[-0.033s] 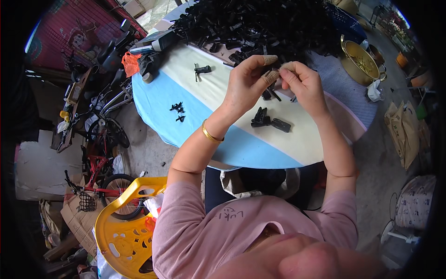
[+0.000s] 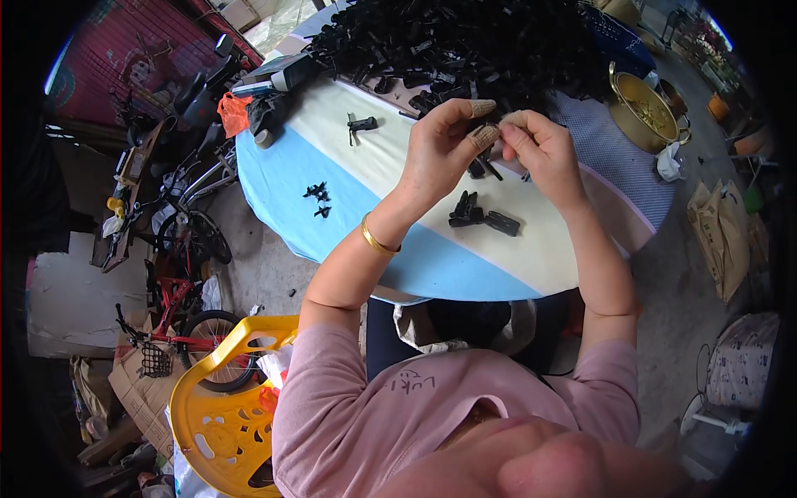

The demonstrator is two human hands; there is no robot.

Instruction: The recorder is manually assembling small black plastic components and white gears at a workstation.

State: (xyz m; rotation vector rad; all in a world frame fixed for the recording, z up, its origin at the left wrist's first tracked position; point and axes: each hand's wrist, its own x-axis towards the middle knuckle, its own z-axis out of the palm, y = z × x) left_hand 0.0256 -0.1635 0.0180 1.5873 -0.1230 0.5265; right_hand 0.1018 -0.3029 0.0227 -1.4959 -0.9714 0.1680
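Above the round table, my left hand and my right hand meet at their fingertips. Tan coverings wrap several of the fingertips. Both hands are closed in a pinch, and whatever they hold is hidden between the fingers. Just below them lie black plastic pieces, partly covered by the hands. Nearer to me are a small cluster of black clip-like parts and a single black oblong part. To the left lies another black part with thin prongs, and beyond it a few tiny black pieces.
A large heap of black parts covers the far side of the striped tablecloth. A gold-coloured pot stands at the far right. An orange bag sits by the left edge. A yellow chair and a red bicycle are at my left.
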